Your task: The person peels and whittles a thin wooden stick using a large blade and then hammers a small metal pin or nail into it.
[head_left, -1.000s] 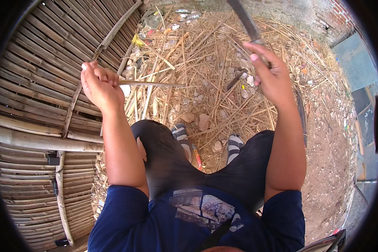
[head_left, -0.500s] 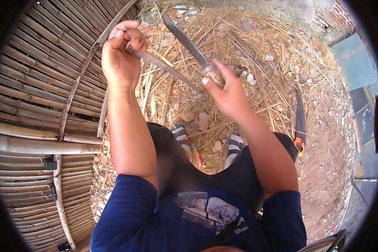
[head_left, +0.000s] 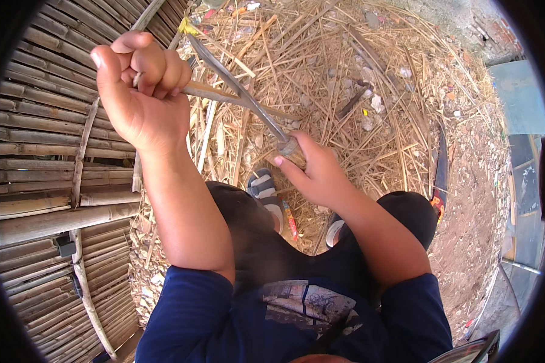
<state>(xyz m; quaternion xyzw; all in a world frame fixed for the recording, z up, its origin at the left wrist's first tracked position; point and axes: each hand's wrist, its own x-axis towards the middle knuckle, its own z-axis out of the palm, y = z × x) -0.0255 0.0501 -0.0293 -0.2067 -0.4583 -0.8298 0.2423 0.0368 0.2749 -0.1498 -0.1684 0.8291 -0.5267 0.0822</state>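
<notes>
My left hand (head_left: 148, 91) is raised at the upper left, its fingers curled round one end of a bamboo strip (head_left: 212, 92). The strip slants right and slightly down from my fist. My right hand (head_left: 321, 166) grips the short handle of a big machete-like knife (head_left: 257, 109). Its long dark blade points up and left, with the edge turned mostly side-on to me. In the picture the blade crosses the strip a little beyond my left fist; whether they touch I cannot tell. Part of the handle is hidden by my fingers.
A bamboo slat wall (head_left: 36, 175) stands close on my left. Straw and split bamboo pieces (head_left: 321, 66) litter the ground ahead. A handsaw (head_left: 441, 169) with a red-orange handle lies to my right. Grey-blue panels (head_left: 518, 97) are at the far right. My sandalled foot (head_left: 262, 187) is below.
My left hand has moved left and turned, carrying the strip. The knife has swung down and left, and its blade now overlaps the strip in view. My right hand has come lower.
</notes>
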